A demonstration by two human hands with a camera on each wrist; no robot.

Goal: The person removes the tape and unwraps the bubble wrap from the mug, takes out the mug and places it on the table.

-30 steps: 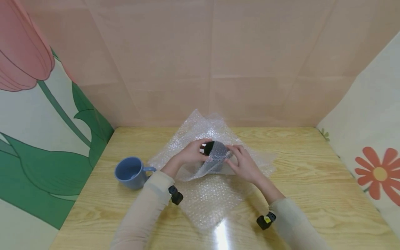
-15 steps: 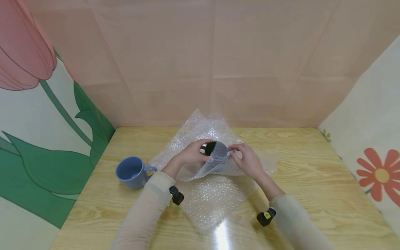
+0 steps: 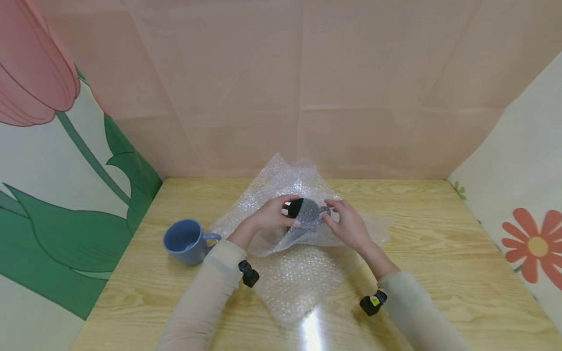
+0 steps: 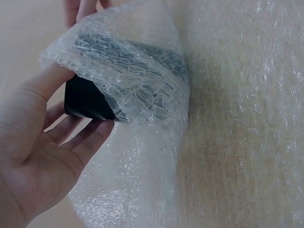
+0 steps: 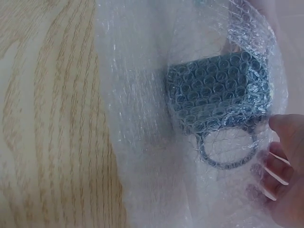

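A dark mug (image 3: 295,208) lies on its side, partly covered by a folded layer of clear bubble wrap (image 3: 298,278). My left hand (image 3: 272,214) grips its bare black end, thumb at the edge of the wrap and fingers beneath, as the left wrist view shows on the mug (image 4: 89,99). Through the wrap in the right wrist view, the mug (image 5: 213,85) shows its looped handle (image 5: 228,167). My right hand (image 3: 348,225) pinches the bubble wrap beside that handle, its fingers (image 5: 280,166) curled at the film.
A blue mug (image 3: 184,242) stands upright left of my left forearm, its handle pointing right. The wood-grain table (image 3: 439,253) runs back to a pinkish backdrop (image 3: 298,97), with flower-printed panels (image 3: 533,185) at the sides. The wrap spreads flat toward the front and back.
My right hand has shifted slightly right and away from the mug's body, toward its handle, drawing the wrap there. The left hand keeps its hold on the dark mug.
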